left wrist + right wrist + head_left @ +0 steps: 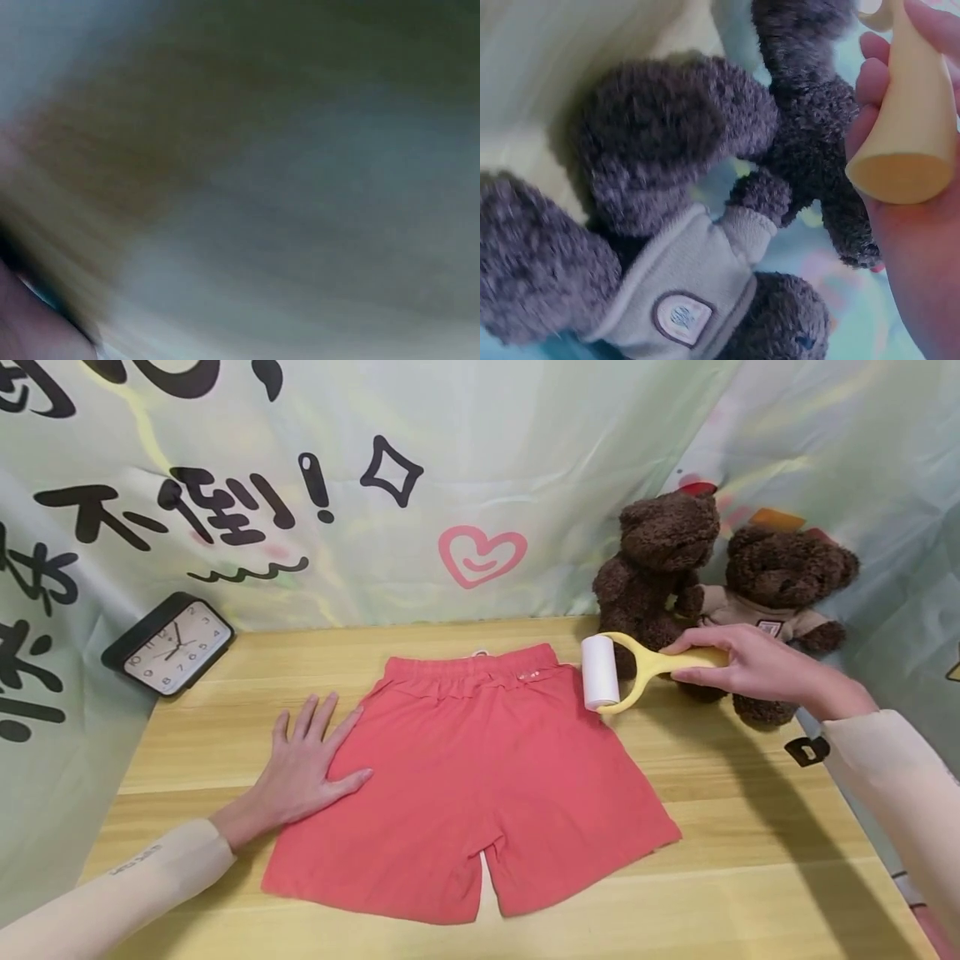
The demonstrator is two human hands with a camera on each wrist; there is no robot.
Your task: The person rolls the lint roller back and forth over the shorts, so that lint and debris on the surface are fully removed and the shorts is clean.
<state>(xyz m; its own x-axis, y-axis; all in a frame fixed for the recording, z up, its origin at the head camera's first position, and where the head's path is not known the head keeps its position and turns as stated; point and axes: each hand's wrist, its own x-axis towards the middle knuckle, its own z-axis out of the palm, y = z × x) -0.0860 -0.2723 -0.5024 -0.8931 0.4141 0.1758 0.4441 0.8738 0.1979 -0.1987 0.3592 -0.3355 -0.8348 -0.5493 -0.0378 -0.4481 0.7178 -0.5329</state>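
Observation:
Red shorts (480, 760) lie spread flat on the wooden table (750, 860), waistband toward the back. My left hand (307, 772) rests with fingers spread on their left edge, partly on the cloth and partly on the wood. In my right hand (742, 668) is the yellow handle of a lint roller (600, 672), gripped between thumb and fingers. Its white roll is at the upper right corner of the shorts; whether it touches them I cannot tell. The right wrist view shows the handle's end (904, 176) in the palm. The left wrist view is blurred.
Two brown teddy bears (660, 552) sit at the back right, close behind my right hand; one wears a light sweater (682, 292). A black clock (172, 643) stands at the back left corner. A printed curtain (562, 460) hangs behind the table.

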